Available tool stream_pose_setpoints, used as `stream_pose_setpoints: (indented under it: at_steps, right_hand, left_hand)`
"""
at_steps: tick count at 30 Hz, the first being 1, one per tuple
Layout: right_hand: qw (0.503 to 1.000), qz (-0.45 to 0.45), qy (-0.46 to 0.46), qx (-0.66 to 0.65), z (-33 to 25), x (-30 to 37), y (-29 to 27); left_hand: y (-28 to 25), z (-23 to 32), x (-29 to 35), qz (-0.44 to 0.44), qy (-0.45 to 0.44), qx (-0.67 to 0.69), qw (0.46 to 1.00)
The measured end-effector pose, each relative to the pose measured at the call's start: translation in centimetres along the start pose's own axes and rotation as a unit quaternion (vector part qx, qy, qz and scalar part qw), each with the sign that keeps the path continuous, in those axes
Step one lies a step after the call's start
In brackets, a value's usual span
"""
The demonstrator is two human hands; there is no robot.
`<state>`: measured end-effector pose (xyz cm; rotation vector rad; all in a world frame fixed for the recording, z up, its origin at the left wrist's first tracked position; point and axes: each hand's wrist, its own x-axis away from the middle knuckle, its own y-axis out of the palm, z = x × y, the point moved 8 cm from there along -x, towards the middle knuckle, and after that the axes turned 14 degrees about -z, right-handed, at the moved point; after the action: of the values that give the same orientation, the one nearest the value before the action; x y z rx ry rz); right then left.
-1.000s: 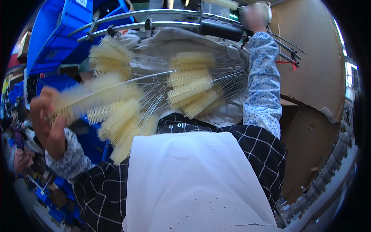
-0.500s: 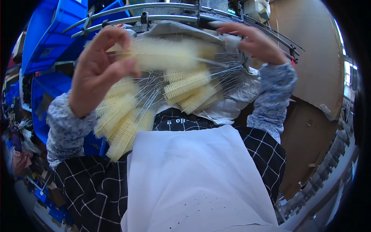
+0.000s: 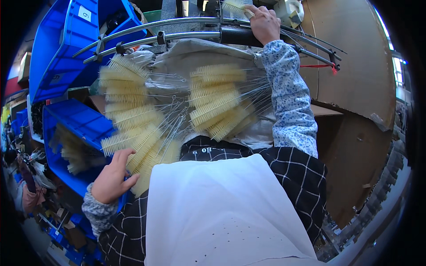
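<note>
At the far side, my right hand (image 3: 266,25) is closed by the end of a pale-yellow bottle brush (image 3: 234,5), beyond the metal rails. The picture's upper edge cuts off part of that brush. My left hand (image 3: 114,177) is low on the left, thumb and fingers apart, at the edge of a pile of similar brushes (image 3: 137,117) with twisted wire stems and looped ends. Its fingertips are close to the lowest bristles; I cannot tell whether they touch. A second brush pile (image 3: 215,104) lies to its right, wires pointing right.
Curved metal rails (image 3: 186,36) with a black sleeve (image 3: 242,37) cross the far side. Blue bins (image 3: 60,57) stand at the left; a lower blue bin (image 3: 84,119) holds more brushes. Cardboard (image 3: 350,57) rises at the right. A white cloth (image 3: 222,208) covers my lap.
My left hand has come down from the upper left, without the brush it held, to the lower left pile. My right hand has moved up and inward past the rails, onto a brush.
</note>
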<state>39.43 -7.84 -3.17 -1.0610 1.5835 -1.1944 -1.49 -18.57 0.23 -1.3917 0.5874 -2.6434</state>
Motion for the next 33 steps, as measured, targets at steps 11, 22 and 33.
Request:
stream_pose_setpoints:
  at_steps: [11, 22, 33]
  right_hand:
    - [1.000, -0.015, -0.002, 0.010, 0.1, -1.2, 1.4]
    - [0.997, -0.049, -0.034, 0.051, 1.6, -4.5, 4.7]
    - [0.990, 0.039, 0.071, 0.112, 5.2, -0.8, 1.5]
  left_hand:
    - [0.2, -1.4, -1.9, 0.023, -0.034, 0.115, 0.992]
    - [-7.0, 2.3, 2.5, 0.281, 0.158, 0.064, 0.944]
    - [-9.7, 1.0, 6.8, 0.375, 0.184, 0.116, 0.901]
